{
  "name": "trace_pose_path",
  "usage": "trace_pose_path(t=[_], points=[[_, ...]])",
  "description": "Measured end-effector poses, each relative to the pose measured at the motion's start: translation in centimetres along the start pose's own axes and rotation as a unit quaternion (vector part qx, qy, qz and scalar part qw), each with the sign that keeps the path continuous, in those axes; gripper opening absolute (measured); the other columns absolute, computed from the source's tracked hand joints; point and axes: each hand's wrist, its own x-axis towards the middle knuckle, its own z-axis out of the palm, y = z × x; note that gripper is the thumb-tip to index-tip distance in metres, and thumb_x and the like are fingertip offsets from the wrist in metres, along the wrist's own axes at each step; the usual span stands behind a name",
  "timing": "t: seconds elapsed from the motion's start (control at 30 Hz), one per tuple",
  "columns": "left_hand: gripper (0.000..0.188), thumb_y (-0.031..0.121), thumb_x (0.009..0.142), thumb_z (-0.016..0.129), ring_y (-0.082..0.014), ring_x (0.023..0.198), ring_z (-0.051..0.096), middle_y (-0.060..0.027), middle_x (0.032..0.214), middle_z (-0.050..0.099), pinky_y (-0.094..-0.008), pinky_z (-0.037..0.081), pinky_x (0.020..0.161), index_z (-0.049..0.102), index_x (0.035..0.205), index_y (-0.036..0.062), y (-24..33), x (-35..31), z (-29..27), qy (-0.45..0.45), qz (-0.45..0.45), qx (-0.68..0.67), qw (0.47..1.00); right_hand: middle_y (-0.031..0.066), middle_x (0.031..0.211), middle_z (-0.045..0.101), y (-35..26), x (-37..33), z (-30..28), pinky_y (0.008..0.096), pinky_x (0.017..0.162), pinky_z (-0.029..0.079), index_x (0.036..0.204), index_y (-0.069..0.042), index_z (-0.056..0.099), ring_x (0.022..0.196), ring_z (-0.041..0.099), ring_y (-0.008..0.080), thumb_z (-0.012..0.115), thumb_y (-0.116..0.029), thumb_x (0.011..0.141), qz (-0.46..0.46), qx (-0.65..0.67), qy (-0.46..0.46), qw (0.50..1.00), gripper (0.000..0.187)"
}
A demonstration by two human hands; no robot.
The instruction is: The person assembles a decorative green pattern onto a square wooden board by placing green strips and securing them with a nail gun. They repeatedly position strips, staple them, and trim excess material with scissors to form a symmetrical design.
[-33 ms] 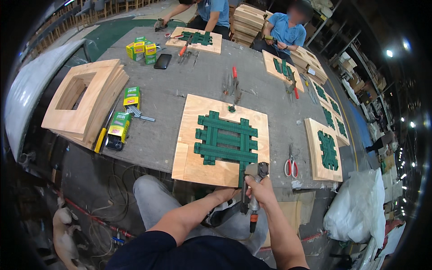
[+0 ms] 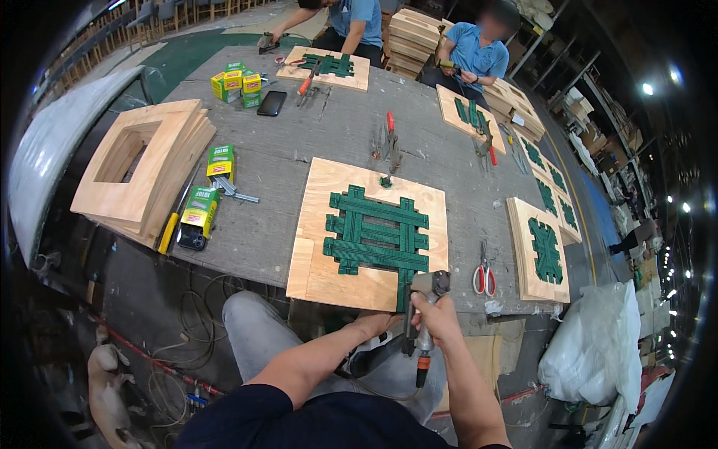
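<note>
A square plywood frame (image 2: 307, 273) lies at the table's near edge with green webbing straps (image 2: 381, 258) woven across its opening. One strap runs down to the frame's front edge. My right hand (image 2: 440, 320) is closed round the grip of a pneumatic staple gun (image 2: 430, 284), whose head is beside the frame's near right corner and that strap. Just below the front edge is my left hand (image 2: 376, 322), its fingers mostly hidden there. Beyond the frame, a red-handled tool (image 2: 391, 135) lies by a scrap of green webbing.
Red-handled scissors (image 2: 484, 278) lie to the right, near stacked webbed frames (image 2: 523, 262). Bare frames (image 2: 90, 191), staple boxes (image 2: 199, 209) and a yellow-handled tool (image 2: 168, 233) are at left. Two co-workers in blue shirts (image 2: 479, 56) work across the table. An air hose trails below.
The staple gun and my right hand have shifted very slightly to the right. My left hand stays at the frame's front edge.
</note>
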Motion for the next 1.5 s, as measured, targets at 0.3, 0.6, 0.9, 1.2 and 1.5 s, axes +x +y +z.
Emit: trace_pose_path(t=[0.3, 0.6, 0.9, 1.2, 1.5], points=[[0.040, 0.033, 0.105, 0.055, -0.0396, 0.078, 0.071, -0.0247, 0.085, 0.070, -0.0479, 0.055, 0.073, 0.065, 0.097, -0.0048, 6.3, -5.1, -2.0, -0.081, -0.115, -0.181, 0.973, 0.0054, 0.084, 0.066, 3.5, -0.9, -5.4, 0.0289, 0.043, 0.046, 0.108, -0.003, 0.059, 0.052, 0.059, 0.0131, 0.075, -0.020, 0.095, 0.030, 0.063, 0.044, 0.997, 0.027], [0.030, 0.024, 0.107, 0.052, -0.0153, 0.077, 0.069, -0.0080, 0.089, 0.074, -0.0351, 0.055, 0.073, 0.066, 0.104, -0.0021, 6.2, 8.0, -11.5, -0.025, -0.093, -0.254, 0.962, 0.0070, 0.089, 0.069, 1.5, -0.8, -4.3, 0.0284, 0.044, 0.046, 0.104, -0.002, 0.066, 0.051, 0.058, 0.0130, 0.072, -0.024, 0.098, 0.001, 0.057, 0.006, 0.998, 0.024], [0.038, 0.029, 0.104, 0.054, -0.0379, 0.101, 0.069, -0.0242, 0.106, 0.072, -0.0434, 0.051, 0.088, 0.070, 0.107, -0.0044, 1.5, 12.4, -9.4, -0.034, -0.133, -0.224, 0.965, 0.0061, 0.088, 0.069, -0.1, 1.4, -2.7, 0.0290, 0.044, 0.045, 0.103, -0.002, 0.066, 0.051, 0.058, 0.0126, 0.072, -0.025, 0.097, 0.004, -0.004, -0.016, 1.000, 0.024], [0.035, 0.026, 0.105, 0.053, -0.0234, 0.086, 0.071, -0.0123, 0.094, 0.076, -0.0370, 0.053, 0.083, 0.072, 0.103, -0.0036, 1.5, 12.1, -9.5, -0.043, -0.148, -0.300, 0.941, 0.0040, 0.077, 0.064, 0.7, 1.9, -2.2, 0.0284, 0.041, 0.043, 0.103, -0.001, 0.061, 0.048, 0.056, 0.0117, 0.074, -0.022, 0.096, 0.018, -0.005, -0.011, 1.000, 0.025], [0.036, 0.026, 0.105, 0.052, -0.0250, 0.085, 0.071, -0.0138, 0.093, 0.076, -0.0387, 0.053, 0.081, 0.072, 0.101, -0.0037, 1.1, 11.9, -9.7, -0.033, -0.144, -0.311, 0.939, 0.0019, 0.072, 0.062, 0.6, 1.9, -1.5, 0.0278, 0.041, 0.043, 0.105, -0.001, 0.060, 0.048, 0.056, 0.0104, 0.075, -0.020, 0.095, 0.010, -0.021, -0.006, 1.000, 0.027]])
